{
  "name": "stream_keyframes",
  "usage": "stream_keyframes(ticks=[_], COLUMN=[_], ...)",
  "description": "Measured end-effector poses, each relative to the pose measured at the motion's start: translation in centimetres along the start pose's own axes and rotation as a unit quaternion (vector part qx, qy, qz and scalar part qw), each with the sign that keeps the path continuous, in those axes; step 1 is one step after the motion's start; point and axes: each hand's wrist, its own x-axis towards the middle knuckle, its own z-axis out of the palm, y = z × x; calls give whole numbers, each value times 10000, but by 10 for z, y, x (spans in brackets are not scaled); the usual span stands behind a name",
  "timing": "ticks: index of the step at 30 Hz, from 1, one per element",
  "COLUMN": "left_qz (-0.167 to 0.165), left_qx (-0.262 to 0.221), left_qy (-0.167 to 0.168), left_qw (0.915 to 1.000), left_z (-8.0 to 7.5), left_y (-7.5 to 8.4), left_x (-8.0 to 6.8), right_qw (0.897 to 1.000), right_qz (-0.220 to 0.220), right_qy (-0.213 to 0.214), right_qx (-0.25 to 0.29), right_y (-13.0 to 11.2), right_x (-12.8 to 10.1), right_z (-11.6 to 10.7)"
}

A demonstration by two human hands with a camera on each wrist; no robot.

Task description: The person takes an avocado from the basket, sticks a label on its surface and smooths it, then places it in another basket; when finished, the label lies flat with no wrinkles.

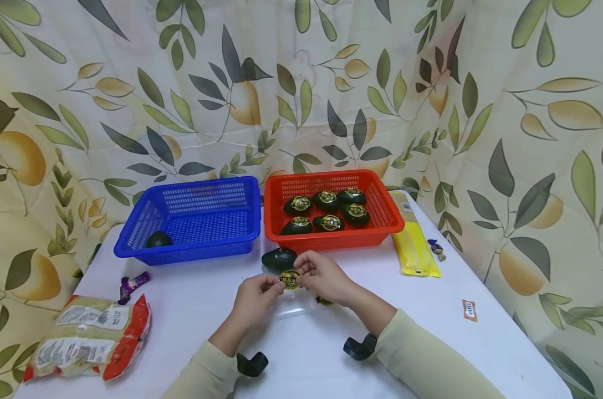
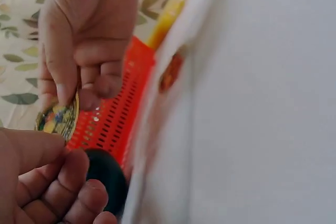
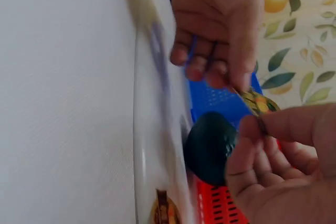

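- Fingers of both hands pinch one round gold-and-black sticker [image 1: 290, 279] by its rim: left hand [image 1: 256, 298] on its left edge, right hand [image 1: 323, 275] on its right, held above the white table [image 1: 301, 332] just near of a bare dark avocado [image 1: 279, 259].
- Risk, as I judge it: the sticker could fold and stick to a fingertip or to itself, since only thin edges are gripped.
- It might also land crooked on the curved avocado.
- Sticker faces me, roughly upright; being round, it has no clear long axis.
- Avocado lies with its long axis left to right, just before the red basket [image 1: 387, 213].
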Motion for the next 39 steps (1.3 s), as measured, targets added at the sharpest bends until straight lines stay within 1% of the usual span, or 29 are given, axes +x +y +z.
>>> stream_keyframes(ticks=[3, 5, 8, 11, 13, 16, 20, 22, 25, 27, 28, 30, 32, 34, 35, 36, 38, 39], left_qz=[-89, -162, -199, -202, -131, -81, -178, -217, -302, -352, -321, -93, 349, 840, 1072, 1258, 1527, 1595], left_qx=[-158, -177, -75, 70, 245, 525, 740, 796, 794, 747, 730, 740, 804, 913, 964, 1016, 1108, 1142], left_qy=[240, 364, 523, 714, 910, 1183, 1343, 1379, 1436, 1544, 1618, 1743, 1801, 1723, 1655, 1593, 1462, 1415], left_qw=[9995, 9991, 9984, 9972, 9955, 9916, 9880, 9870, 9860, 9845, 9836, 9819, 9797, 9772, 9756, 9739, 9711, 9703], left_z=[-5, -8, -11, -10, -9, -6, -3, -2, -1, 0, 0, 1, 3, 4, 5, 5, 5, 4], left_y=[5, 7, 10, 12, 14, 15, 15, 14, 13, 12, 12, 11, 8, 5, 3, 1, -1, -2], left_x=[7, 13, 23, 33, 40, 47, 52, 54, 54, 53, 53, 53, 53, 53, 53, 52, 52, 51], right_qw=[9988, 9973, 9946, 9909, 9867, 9772, 9667, 9640, 9631, 9650, 9661, 9666, 9673, 9684, 9677, 9674, 9648, 9636], right_qz=[228, 349, 485, 467, 439, 346, 410, 495, 607, 655, 660, 581, 344, 41, -128, -260, -466, -533], right_qy=[421, 644, 885, 1190, 1456, 1822, 2042, 2080, 2160, 2231, 2269, 2363, 2401, 2314, 2259, 2185, 2050, 1990], right_qx=[101, -23, -229, -413, -579, -1032, -1487, -1579, -1488, -1213, -1041, -801, -739, -931, -1111, -1250, -1583, -1706], right_y=[-3, -3, -3, -2, -1, 1, 0, 0, 1, 4, 6, 9, 13, 16, 17, 17, 17, 17], right_x=[7, 13, 20, 28, 34, 41, 46, 48, 49, 48, 48, 46, 45, 44, 43, 42, 40, 40], right_z=[2, 4, 7, 12, 16, 20, 24, 26, 27, 29, 29, 30, 30, 30, 31, 31, 31, 31])
